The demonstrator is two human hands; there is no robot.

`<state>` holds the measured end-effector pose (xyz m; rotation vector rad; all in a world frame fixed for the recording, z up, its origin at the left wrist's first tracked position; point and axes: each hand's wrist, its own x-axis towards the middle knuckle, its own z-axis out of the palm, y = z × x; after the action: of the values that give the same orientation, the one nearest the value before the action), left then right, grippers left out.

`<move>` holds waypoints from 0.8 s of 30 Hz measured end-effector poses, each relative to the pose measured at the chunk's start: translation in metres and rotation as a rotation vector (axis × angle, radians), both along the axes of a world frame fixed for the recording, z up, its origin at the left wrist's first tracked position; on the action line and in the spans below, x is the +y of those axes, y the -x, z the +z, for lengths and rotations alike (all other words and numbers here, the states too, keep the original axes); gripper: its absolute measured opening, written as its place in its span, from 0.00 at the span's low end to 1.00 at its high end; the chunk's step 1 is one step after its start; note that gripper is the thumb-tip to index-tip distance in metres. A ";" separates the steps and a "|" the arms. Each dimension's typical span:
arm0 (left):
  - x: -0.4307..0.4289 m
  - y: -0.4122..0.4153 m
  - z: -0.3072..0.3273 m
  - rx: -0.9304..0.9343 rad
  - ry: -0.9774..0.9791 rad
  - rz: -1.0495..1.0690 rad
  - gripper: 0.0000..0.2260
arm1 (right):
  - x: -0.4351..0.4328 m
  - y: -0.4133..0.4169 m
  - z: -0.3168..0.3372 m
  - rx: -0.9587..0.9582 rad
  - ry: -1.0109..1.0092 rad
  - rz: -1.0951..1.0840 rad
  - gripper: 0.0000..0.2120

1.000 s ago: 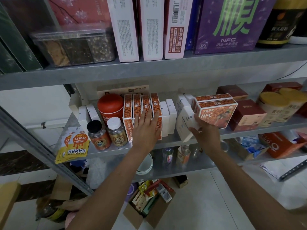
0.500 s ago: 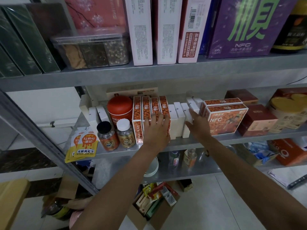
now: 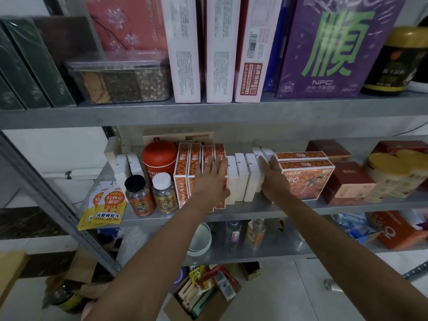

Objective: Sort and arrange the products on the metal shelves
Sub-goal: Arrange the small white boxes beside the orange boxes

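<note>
On the middle metal shelf (image 3: 254, 210) we've got both hands in play. Our left hand (image 3: 212, 180) lies flat on the front of the upright orange boxes (image 3: 185, 174), grip apart, fingers straight, the tips touching the first of the white boxes (image 3: 240, 179). Our right hand (image 3: 274, 179) presses against the right end of that white row, grip apart too, fingers straight, wedged between the white boxes and the stacked NFC boxes (image 3: 310, 179). The white row stands upright, hard against the orange boxes. Further left we see a red canister (image 3: 159, 158), with two small bottles (image 3: 139, 195) in front of it.
</note>
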<state>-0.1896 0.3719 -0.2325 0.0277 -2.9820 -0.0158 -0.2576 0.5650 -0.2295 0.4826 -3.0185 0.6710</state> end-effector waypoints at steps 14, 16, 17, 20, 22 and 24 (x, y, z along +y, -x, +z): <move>0.004 -0.003 0.009 -0.049 0.026 0.010 0.34 | -0.003 -0.004 -0.017 0.168 0.040 -0.009 0.28; 0.004 -0.004 0.011 -0.063 0.018 0.016 0.34 | -0.001 -0.006 -0.015 0.191 0.018 -0.035 0.26; 0.004 -0.005 0.012 -0.068 0.013 0.018 0.34 | -0.001 -0.008 -0.014 0.210 0.031 -0.038 0.24; 0.004 -0.006 0.014 -0.080 0.010 0.023 0.34 | -0.001 -0.013 -0.010 0.257 0.109 -0.058 0.19; 0.004 -0.006 0.015 -0.088 0.007 0.022 0.34 | -0.002 -0.019 -0.010 0.311 0.181 -0.085 0.18; 0.004 -0.006 0.015 -0.089 -0.007 0.020 0.32 | 0.000 -0.029 -0.009 0.382 0.301 -0.114 0.17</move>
<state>-0.1835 0.3761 -0.2171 0.0610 -3.0708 -0.0237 -0.2289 0.5648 -0.2380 0.3715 -2.5130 0.8882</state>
